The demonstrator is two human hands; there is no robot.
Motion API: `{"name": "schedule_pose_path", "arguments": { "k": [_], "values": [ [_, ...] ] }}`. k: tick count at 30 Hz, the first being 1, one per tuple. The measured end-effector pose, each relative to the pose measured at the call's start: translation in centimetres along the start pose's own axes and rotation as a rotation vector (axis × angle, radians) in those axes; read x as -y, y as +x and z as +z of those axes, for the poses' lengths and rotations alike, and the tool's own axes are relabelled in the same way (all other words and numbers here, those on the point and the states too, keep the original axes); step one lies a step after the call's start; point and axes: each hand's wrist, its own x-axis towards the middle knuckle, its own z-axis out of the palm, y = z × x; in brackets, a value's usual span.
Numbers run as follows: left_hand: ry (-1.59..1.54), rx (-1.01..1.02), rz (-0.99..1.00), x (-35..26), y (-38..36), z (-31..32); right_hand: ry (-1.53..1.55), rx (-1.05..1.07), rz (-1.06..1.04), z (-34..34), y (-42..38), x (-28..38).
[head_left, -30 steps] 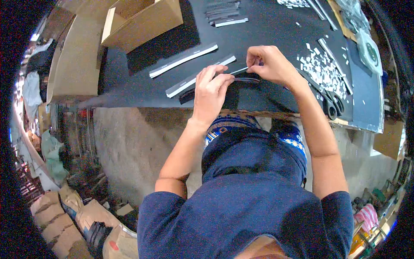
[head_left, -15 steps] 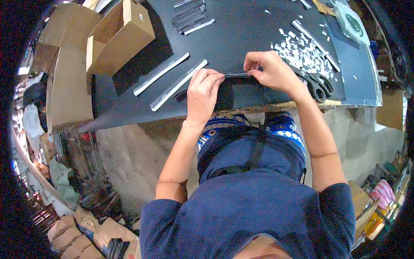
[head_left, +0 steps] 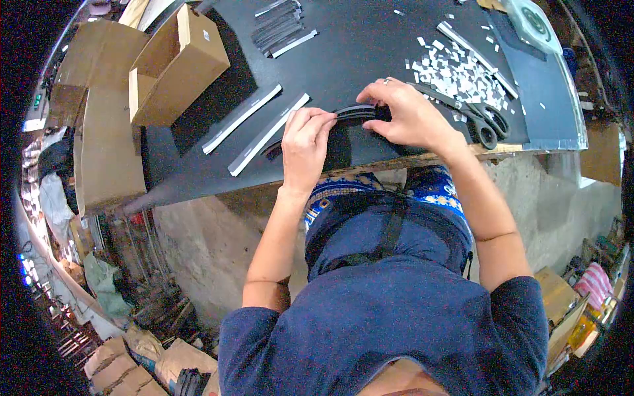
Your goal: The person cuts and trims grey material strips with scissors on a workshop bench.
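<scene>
My left hand (head_left: 304, 146) pinches a small bundle of thin, dark strips (head_left: 355, 113) between thumb and fingers, close over the black table near its front edge. The bundle bows slightly, and its layers fan apart to the right of the fingertips. Around the bundle's right end, my right hand (head_left: 413, 115) has its thumb and forefinger spread, with a gap between them. Two dark strips with white edges, a farther strip (head_left: 242, 119) and a nearer strip (head_left: 269, 134), lie left of my left hand. Black-handled scissors (head_left: 487, 127) rest just right of my right wrist.
White paper bits (head_left: 449, 72) are scattered at the right, beside a long white-edged strip (head_left: 477, 59). A stack of dark strips (head_left: 284, 30) lies at the back. An open cardboard box (head_left: 188, 69) stands at the left. The table's wooden front edge (head_left: 396, 162) runs near my waist.
My right thumb and forefinger have parted from their pinch on the strips. The strip layers have fanned apart at the right end; my left hand still pinches them.
</scene>
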Motion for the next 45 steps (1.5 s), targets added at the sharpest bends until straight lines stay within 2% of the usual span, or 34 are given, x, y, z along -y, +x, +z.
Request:
{"name": "schedule_pose_path", "arguments": {
  "k": [7,9,15,17,18,20,22,24,45],
  "values": [
    [-0.035,-0.014,0.025,-0.4,0.1,-0.1,-0.041,-0.059,0.002,1.3,-0.2,-0.2],
    [-0.076,-0.008,-0.066,-0.9,0.3,0.1,-0.028,-0.069,0.010,1.4,-0.4,-0.2],
    [-0.021,0.064,0.003,-0.6,0.6,1.0,-0.034,-0.102,0.013,2.1,-0.6,0.2],
    [-0.022,0.065,-0.012,-0.6,0.5,1.2,0.076,-0.326,0.058,2.8,-0.9,1.2],
    [-0.019,0.048,-0.014,-0.6,0.5,1.3,0.076,-0.326,0.060,3.1,-1.1,1.5],
    [-0.015,0.032,-0.018,-0.8,0.6,1.2,0.271,-0.346,0.197,3.6,-1.5,1.9],
    [-0.009,0.034,-0.010,-0.9,0.6,1.2,0.329,-0.373,0.200,4.4,-1.9,1.9],
    [-0.002,0.031,-0.011,-0.8,0.6,1.3,0.539,-0.405,0.251,5.1,-2.1,2.3],
    [-0.001,0.000,-0.008,-0.7,0.5,1.5,0.552,-0.341,0.203,6.0,-1.8,2.0]
  ]
}}
